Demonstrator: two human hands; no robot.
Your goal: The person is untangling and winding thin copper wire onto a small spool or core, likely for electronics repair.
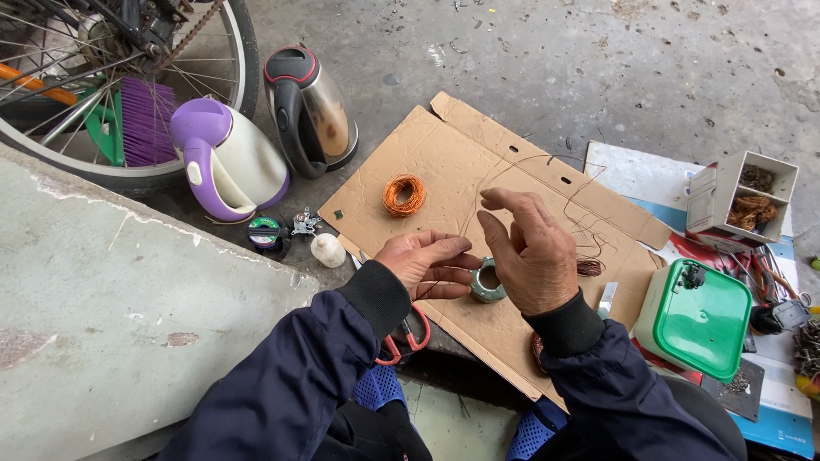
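I see a concrete floor [512, 51] under cardboard [444, 162]; two kettles, one copper coil [404, 195]. My left hand [427, 265] pinches thin wire [530, 171]; my right hand [530, 252] is loosely spread.

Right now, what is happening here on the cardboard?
A person sits over a flat sheet of cardboard on a concrete floor. The left hand pinches a thin dark wire, and the right hand is raised beside it, fingers loosely open, over a small grey-green ring-shaped coil. The wire loops loosely across the cardboard. An orange wire coil lies farther away; two kettles stand at the left and a green-lidded box at the right.
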